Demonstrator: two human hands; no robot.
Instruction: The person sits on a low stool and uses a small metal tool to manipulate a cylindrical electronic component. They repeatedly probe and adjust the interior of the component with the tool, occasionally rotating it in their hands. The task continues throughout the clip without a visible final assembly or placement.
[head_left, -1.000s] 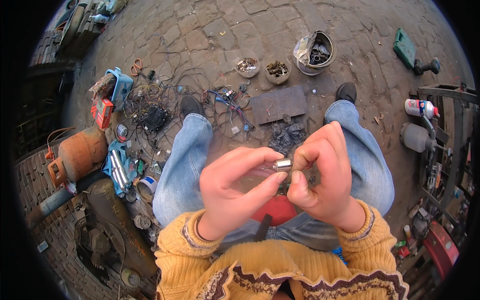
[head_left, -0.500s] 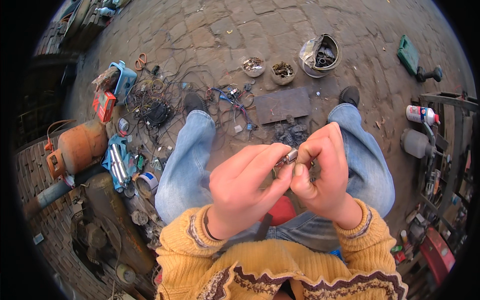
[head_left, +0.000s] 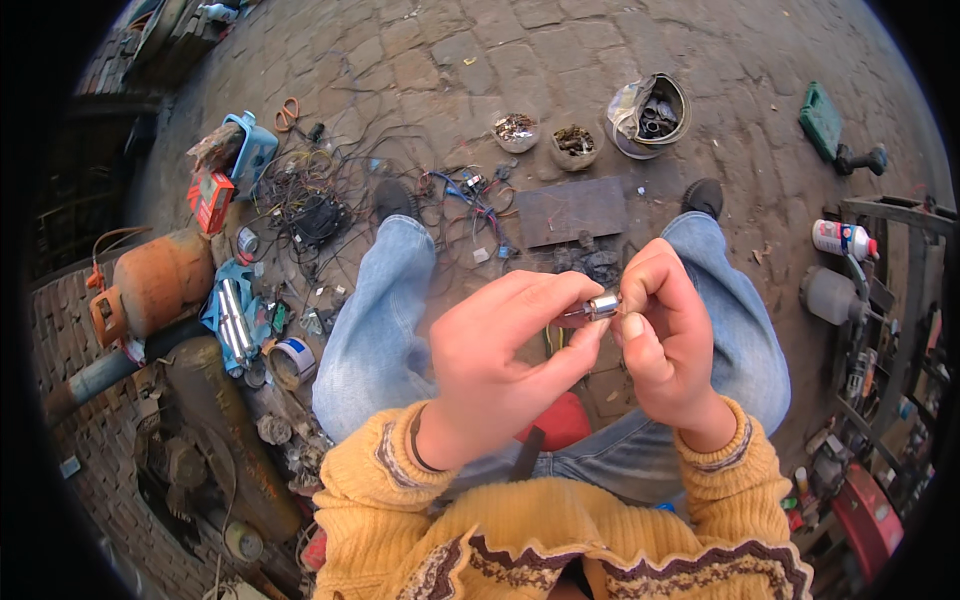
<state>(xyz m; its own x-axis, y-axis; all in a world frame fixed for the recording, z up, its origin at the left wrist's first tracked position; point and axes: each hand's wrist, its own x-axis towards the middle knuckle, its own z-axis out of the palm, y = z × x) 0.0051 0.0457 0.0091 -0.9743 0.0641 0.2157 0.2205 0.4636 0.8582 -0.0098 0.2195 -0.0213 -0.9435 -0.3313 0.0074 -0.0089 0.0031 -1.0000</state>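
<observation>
Above my lap, my left hand (head_left: 490,365) pinches a small shiny metal cylinder (head_left: 602,305) between thumb and fingertips. Its silver body points to the right, toward the other hand. My right hand (head_left: 668,345) is closed at that end, thumb against curled index finger. Whatever its fingertips hold is too small to make out. Below the hands, a red object (head_left: 562,420) lies between my thighs, partly covered by my left wrist. A dark flat plate (head_left: 572,212) rests on the ground between my feet, with dark crumpled scraps at its near edge.
Tangled wires (head_left: 300,205) spread to the left, near a blue container (head_left: 258,150) and an orange gas cylinder (head_left: 165,280). Ahead stand two bowls of small metal pieces (head_left: 515,130) and a bucket (head_left: 650,120) of parts. A metal rack (head_left: 890,300) borders the right side.
My hands have drawn slightly apart and shifted a little to the right. More of the metal cylinder now shows at my left fingertips.
</observation>
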